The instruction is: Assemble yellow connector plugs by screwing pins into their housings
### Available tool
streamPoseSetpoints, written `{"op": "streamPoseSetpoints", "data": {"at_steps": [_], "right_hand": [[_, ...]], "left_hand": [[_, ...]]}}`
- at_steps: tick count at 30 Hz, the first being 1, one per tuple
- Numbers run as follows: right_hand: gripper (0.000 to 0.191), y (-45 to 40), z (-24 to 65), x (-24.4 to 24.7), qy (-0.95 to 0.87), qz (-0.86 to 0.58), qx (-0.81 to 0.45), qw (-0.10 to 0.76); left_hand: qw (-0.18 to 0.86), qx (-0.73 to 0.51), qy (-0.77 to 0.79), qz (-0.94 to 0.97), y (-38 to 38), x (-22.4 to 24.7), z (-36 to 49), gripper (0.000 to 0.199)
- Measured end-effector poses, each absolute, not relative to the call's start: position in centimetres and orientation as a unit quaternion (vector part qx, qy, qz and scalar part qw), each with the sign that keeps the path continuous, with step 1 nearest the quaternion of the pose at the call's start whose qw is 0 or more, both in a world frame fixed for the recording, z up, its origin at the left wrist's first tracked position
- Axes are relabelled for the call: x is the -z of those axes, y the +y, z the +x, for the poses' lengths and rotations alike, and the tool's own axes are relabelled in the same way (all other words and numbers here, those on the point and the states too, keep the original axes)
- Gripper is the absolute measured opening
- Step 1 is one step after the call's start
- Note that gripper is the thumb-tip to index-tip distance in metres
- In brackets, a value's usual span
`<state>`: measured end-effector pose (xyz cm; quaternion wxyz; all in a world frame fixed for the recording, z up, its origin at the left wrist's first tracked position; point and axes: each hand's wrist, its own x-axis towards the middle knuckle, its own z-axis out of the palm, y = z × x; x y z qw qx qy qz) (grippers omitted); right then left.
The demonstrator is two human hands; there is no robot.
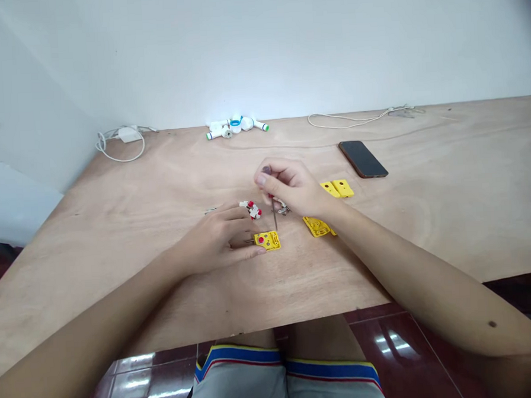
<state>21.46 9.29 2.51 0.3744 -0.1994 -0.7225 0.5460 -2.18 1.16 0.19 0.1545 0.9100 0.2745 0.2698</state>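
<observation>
Nearest are the grey shorts [244, 385] with striped hems, below the front edge of the wooden desk [200, 309]. The left forearm comes in low from the left, and the left hand [218, 234] lies palm down on the desk, its fingers curved and spread from the thumb. They grasp the yellow housing [273, 241], which lies open side up with a red round part [261, 240] inside; the thumb touches its near edge.

The right forearm reaches in from the right and passes in front of the yellow shells [315, 226], partly hiding them. The right hand [291, 186] is raised over the desk with its wrist bent, fingers clenched on the top of a thin screwdriver [274, 213]. The shaft stands nearly upright, its tip at the housing's far edge; whether they touch is unclear.

Just beyond the left fingers lie red and white parts [252, 210]. Small metal parts [282, 208] are partly covered by the right hand. Farther right are two yellow covers [344, 188], then a dark phone [363, 159]. Along the wall sit a white adapter with its cable [129, 134], white tubular pieces [235, 126] and a loose white cord [346, 124].
</observation>
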Motion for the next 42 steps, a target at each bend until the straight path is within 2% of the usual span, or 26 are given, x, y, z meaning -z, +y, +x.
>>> {"op": "streamPoseSetpoints", "data": {"at_steps": [4, 14, 34, 37, 39, 42], "right_hand": [[0.042, 8.4, 21.4, -2.5, -0.754, -0.183, -0.537, 0.332], [0.042, 8.1, 21.3, -2.2, -0.755, -0.175, -0.501, 0.385], [0.041, 7.8, 20.8, -2.2, -0.763, -0.158, -0.505, 0.372], [0.046, 7.9, 20.8, -2.5, -0.783, -0.140, -0.442, 0.415], [0.057, 7.9, 20.9, -3.0, -0.799, -0.129, -0.381, 0.447], [0.070, 8.0, 21.3, -3.9, -0.829, -0.125, -0.306, 0.451]], "left_hand": [[0.148, -0.264, 0.275, 0.912, 1.2, 0.0, -2.3, 0.032], [0.149, -0.235, 0.294, 0.915, 1.0, -0.1, -2.3, 0.029], [0.180, -0.245, 0.288, 0.908, 1.1, -0.2, -2.3, 0.032], [0.170, -0.242, 0.291, 0.910, 1.1, -0.3, -2.3, 0.027], [0.164, -0.241, 0.292, 0.911, 1.1, -0.3, -2.3, 0.024], [0.165, -0.237, 0.293, 0.911, 1.1, -0.4, -2.3, 0.025]]}}
